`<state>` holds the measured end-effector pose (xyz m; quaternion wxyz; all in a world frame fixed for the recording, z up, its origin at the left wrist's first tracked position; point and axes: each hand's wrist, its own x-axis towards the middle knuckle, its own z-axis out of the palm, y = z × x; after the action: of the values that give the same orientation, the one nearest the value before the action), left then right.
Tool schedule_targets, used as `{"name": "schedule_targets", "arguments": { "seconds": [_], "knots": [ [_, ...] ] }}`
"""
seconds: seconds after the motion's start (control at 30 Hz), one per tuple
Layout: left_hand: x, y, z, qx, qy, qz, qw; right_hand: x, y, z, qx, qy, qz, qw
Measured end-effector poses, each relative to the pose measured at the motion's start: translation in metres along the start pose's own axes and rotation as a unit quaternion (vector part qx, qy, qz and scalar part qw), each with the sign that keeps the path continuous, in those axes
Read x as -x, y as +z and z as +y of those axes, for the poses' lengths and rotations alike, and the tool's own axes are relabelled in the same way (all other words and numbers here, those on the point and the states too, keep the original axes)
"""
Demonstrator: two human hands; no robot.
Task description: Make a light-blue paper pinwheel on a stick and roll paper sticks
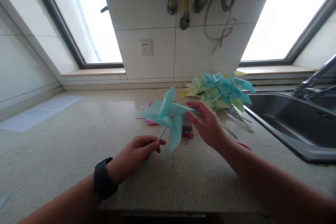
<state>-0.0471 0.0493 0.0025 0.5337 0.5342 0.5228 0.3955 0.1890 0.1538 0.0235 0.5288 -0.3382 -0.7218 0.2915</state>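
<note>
- so left hand point(138, 152) pinched shut on stick point(162, 134) of teal pinwheel point(168, 116), held over counter point(78, 140)
- right hand point(207, 124) fingers loosely spread, tips touching a blade
- pinwheel pile point(220, 91) behind, by sink point(288, 119)

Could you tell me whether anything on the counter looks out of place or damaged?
Nothing looks damaged. The left hand holds an intact pinwheel, the right hand at a blade. Other pinwheels lie heaped beside the sink.

pinwheel pile point(220, 89) on counter point(78, 136), left of sink point(294, 119)
</note>
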Motion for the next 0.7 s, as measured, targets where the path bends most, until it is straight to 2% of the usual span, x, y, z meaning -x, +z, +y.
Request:
{"name": "schedule_targets", "arguments": {
  "seconds": [0.2,0.27,0.37,0.43,0.5,0.6,0.7],
  "knots": [
    [0.0,0.004,-0.006,0.067,0.025,0.02,0.997,-0.004,-0.011,-0.01,0.045,-0.053,0.108,0.992],
    [0.001,0.007,-0.005,0.09,0.041,0.024,0.995,-0.002,-0.017,-0.02,0.063,-0.048,0.117,0.99],
    [0.005,0.011,-0.007,0.121,0.061,0.027,0.99,0.016,-0.019,-0.039,0.08,-0.013,0.034,0.996],
    [0.006,0.014,-0.01,0.135,0.069,0.028,0.988,0.035,-0.013,-0.05,0.089,0.017,-0.051,0.995],
    [0.007,0.017,-0.015,0.142,0.076,0.028,0.987,0.057,-0.004,-0.058,0.097,0.05,-0.104,0.988],
    [0.008,0.023,-0.02,0.145,0.08,0.023,0.986,0.085,0.011,-0.061,0.104,0.087,-0.158,0.978],
    [0.009,0.029,-0.023,0.145,0.084,0.016,0.986,0.101,0.022,-0.058,0.101,0.114,-0.168,0.974]
  ]
}}
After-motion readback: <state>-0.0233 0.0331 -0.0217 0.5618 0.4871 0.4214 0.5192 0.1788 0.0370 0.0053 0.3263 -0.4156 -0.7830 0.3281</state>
